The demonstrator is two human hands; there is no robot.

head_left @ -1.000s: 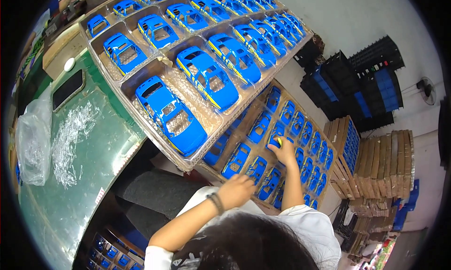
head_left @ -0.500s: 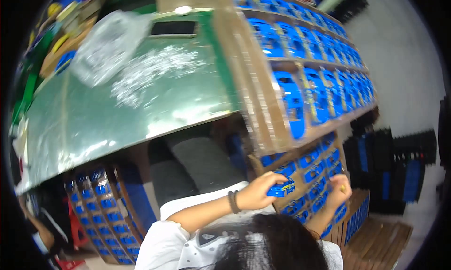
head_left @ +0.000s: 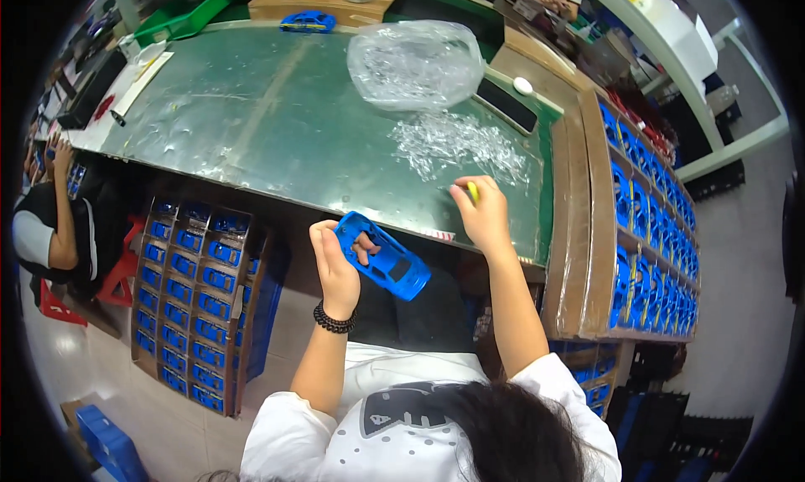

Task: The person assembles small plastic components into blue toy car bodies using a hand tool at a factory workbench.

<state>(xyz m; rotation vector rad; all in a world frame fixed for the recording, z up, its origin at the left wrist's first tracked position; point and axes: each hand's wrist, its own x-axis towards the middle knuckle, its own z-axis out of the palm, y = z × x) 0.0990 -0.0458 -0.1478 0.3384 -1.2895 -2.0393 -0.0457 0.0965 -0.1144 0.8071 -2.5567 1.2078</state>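
Observation:
My left hand (head_left: pixel 337 268) grips a blue toy car body shell (head_left: pixel 404 274) just in front of the table's near edge. Fingertips show through an opening in the shell, so it is hollow. Over the table edge, to the right, my right hand (head_left: pixel 488 218) is closed with a small yellow object (head_left: pixel 473 192) showing between thumb and fingers; its kind is not clear. Just beyond that hand lies a loose heap of small clear plastic pieces (head_left: pixel 457 142), apart from it. Behind the heap rests a clear plastic bag (head_left: pixel 415 62) holding similar pieces.
A phone (head_left: pixel 506 106) lies on the green table (head_left: pixel 277 121). Another blue car shell (head_left: pixel 308 21) sits at the back. Divided cartons of blue shells stand to the right (head_left: pixel 579 230) and on the floor at left (head_left: pixel 239 331). Another person (head_left: pixel 59 230) sits at far left.
My view has turned from the cartons at right to the table. My left hand still holds the blue shell, now in front of the table; my right hand has come over the table edge.

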